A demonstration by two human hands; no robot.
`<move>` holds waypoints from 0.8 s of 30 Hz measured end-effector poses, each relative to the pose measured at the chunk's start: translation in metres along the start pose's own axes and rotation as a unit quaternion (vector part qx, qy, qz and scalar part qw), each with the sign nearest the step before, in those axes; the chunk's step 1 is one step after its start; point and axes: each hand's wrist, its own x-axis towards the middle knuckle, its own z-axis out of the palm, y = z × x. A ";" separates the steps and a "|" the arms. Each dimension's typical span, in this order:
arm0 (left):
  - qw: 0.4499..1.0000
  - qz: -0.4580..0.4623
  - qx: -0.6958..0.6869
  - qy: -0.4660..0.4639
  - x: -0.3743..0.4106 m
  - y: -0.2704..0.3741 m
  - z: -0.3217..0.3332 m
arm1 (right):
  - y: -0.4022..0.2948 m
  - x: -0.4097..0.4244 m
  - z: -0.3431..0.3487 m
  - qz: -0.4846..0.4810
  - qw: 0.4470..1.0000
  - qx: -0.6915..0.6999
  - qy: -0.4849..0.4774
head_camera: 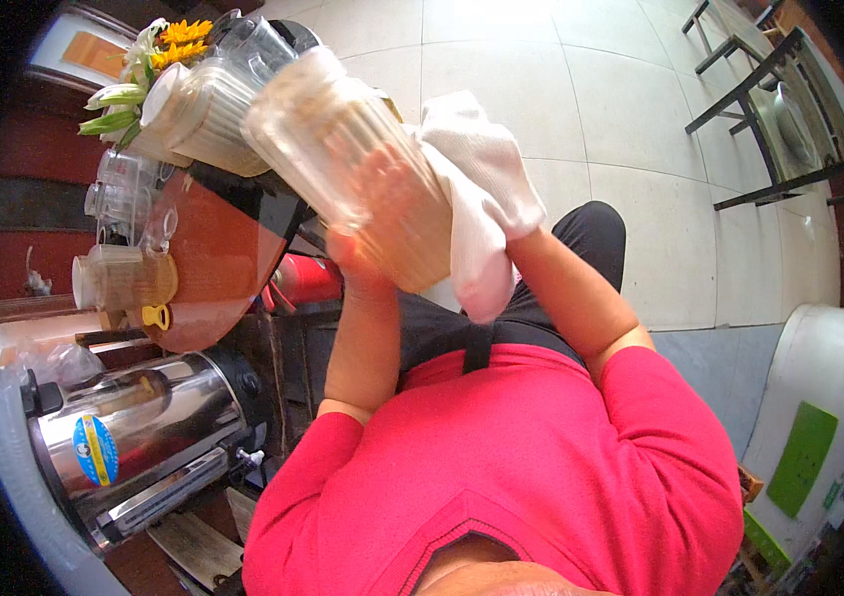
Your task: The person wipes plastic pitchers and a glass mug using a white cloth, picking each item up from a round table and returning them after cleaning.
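A ribbed, clear plastic container, blurred, is tilted in front of me above my lap. My left hand grips it, and part of the hand shows through the clear wall. A white cloth drapes over my right hand, which presses close to the container's right side. Most of that hand is hidden under the cloth, so its fingers are not visible. One rounded end of the cloth hangs down towards my waist.
On the brown tabletop at left are ribbed pitchers, flowers and clear plastic cups. Below it is a red fire extinguisher. A steel water boiler stands nearer me. Metal-framed furniture and a white appliance are at right.
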 end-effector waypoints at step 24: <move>0.980 -0.022 0.191 0.052 0.014 -0.011 0.005 | 0.061 -0.048 0.042 0.131 0.768 0.622 0.074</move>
